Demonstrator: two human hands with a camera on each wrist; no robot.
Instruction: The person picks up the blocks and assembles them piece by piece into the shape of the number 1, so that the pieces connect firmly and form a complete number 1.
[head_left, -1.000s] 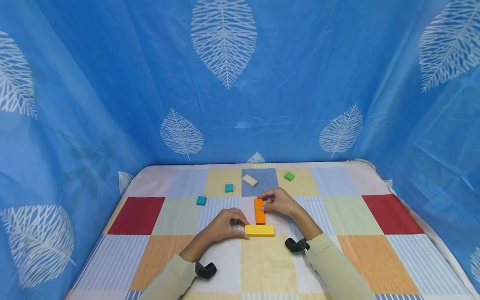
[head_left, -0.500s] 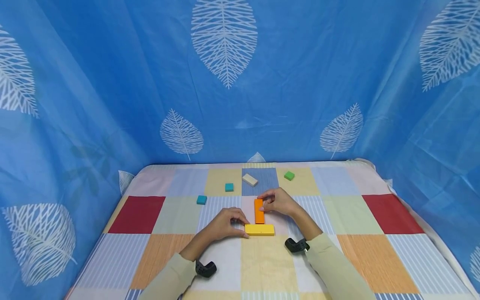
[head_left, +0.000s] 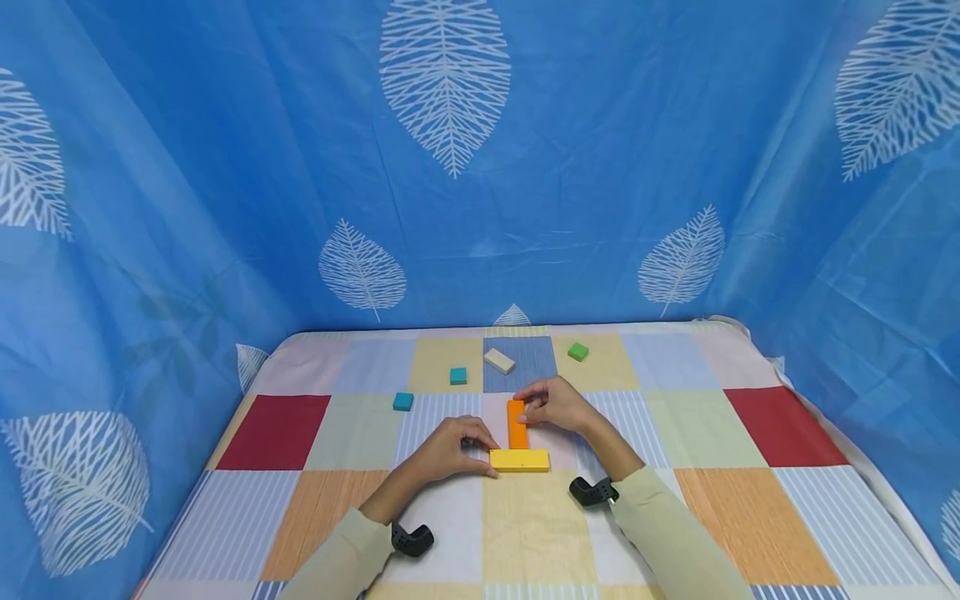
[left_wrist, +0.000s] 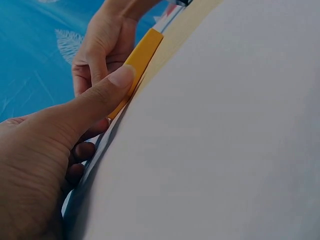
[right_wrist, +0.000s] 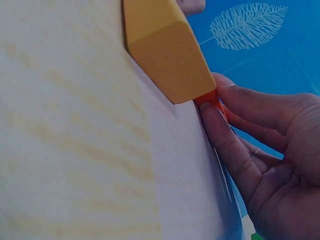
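Observation:
A long yellow block (head_left: 519, 461) lies crosswise on the patchwork cloth. My left hand (head_left: 448, 448) holds its left end between thumb and fingers; in the left wrist view the thumb lies along the yellow block (left_wrist: 148, 50). Just beyond it an orange block (head_left: 517, 429) points away, its near end at the yellow block's far side, so the two form an upside-down T. My right hand (head_left: 561, 404) pinches the orange block near its far end. In the right wrist view the yellow block (right_wrist: 167, 60) hides most of the orange block (right_wrist: 215, 98).
Farther back lie two teal blocks (head_left: 402, 402), a white block (head_left: 499, 361) and a green block (head_left: 578, 352). Blue leaf-print curtain (head_left: 525, 208) encloses the table at the back and sides. Dark cameras (head_left: 412, 540) sit on both wrists.
The orange block's near end has shifted very slightly left, so it lies straighter. Both hands keep nearly the same places, and the yellow block stays put.

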